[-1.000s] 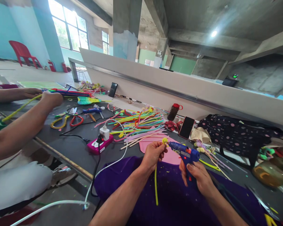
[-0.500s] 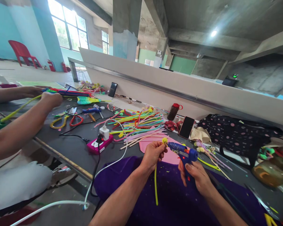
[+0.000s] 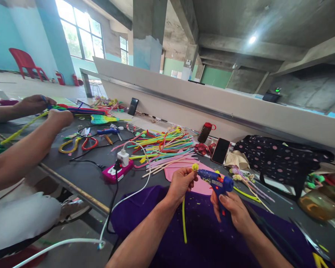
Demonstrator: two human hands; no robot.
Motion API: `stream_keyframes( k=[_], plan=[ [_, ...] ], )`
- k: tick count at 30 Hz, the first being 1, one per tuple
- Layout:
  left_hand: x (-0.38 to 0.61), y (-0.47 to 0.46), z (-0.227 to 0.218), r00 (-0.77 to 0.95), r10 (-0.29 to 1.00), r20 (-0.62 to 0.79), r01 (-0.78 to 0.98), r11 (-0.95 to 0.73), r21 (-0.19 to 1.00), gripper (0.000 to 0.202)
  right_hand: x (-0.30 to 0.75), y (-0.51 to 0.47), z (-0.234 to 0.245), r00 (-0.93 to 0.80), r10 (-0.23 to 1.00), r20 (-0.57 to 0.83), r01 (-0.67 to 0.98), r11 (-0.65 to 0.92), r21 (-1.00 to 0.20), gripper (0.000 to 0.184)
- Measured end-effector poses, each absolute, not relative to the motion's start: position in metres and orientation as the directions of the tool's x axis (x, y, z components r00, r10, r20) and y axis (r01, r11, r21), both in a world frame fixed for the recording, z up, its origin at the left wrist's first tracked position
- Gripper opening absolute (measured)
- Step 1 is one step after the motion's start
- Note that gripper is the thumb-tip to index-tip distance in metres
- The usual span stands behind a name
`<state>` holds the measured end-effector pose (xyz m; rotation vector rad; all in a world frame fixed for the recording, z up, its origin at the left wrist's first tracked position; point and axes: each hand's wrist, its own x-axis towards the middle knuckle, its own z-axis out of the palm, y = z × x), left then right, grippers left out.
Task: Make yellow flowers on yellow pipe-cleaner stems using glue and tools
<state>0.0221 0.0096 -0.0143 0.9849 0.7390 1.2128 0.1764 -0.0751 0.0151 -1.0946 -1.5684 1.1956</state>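
Here at my place, the worn front edge [image 3: 75,188] of the dark grey tabletop [image 3: 86,167] slants in from the left and runs under the deep purple cloth [image 3: 139,199] below my forearms. To my left sits the magenta power strip with a white plug [image 3: 118,172], a looping white cable [image 3: 149,175] between it and my left arm. Straight ahead, a heap of thin, many-coloured fuzzy sticks [image 3: 167,145] reaches onto the flat pink sheet [image 3: 171,173], and beyond my right hand [image 3: 234,208] lie the dark phone [image 3: 221,150] and the black bag with pink spots [image 3: 270,158]; most of my elbow room is over that purple cloth. Farther left, a co-worker's hands [image 3: 60,118] are well apart from mine. Now the piece itself: a small, fuzzy yellow tuft [image 3: 194,167], rounded and bright, stands at my left fingertips, above the near part of the pink sheet. A slim yellow-green fuzzy stem [image 3: 184,223] hangs below that hand, nearly straight down; my fingers hide whether the two join. And the hands! My left hand [image 3: 182,184] pinches just under the tuft, thumb and forefinger pressed together, its forearm slanting up from below. My right is wrapped around the grip of the blue plastic glue gun [image 3: 215,180], a little red light glowing on its body, nozzle pointing left right at the tuft; whether it touches, I can't tell.
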Motion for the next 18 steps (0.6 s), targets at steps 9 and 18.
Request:
stream_keyframes(
  k=[9,18],
  plan=[
    [0.019,0.013,-0.015,0.269,0.963,0.007,-0.465,0.123,0.877,0.025,0.184,-0.073,0.021,-0.205,0.951,0.232,0.193,0.272,-0.943,0.034],
    [0.013,0.012,-0.008,0.314,0.948,-0.053,-0.532,0.222,0.817,0.027,0.182,-0.057,-0.001,-0.106,0.957,0.269,0.957,0.172,-0.235,0.027]
  ],
)
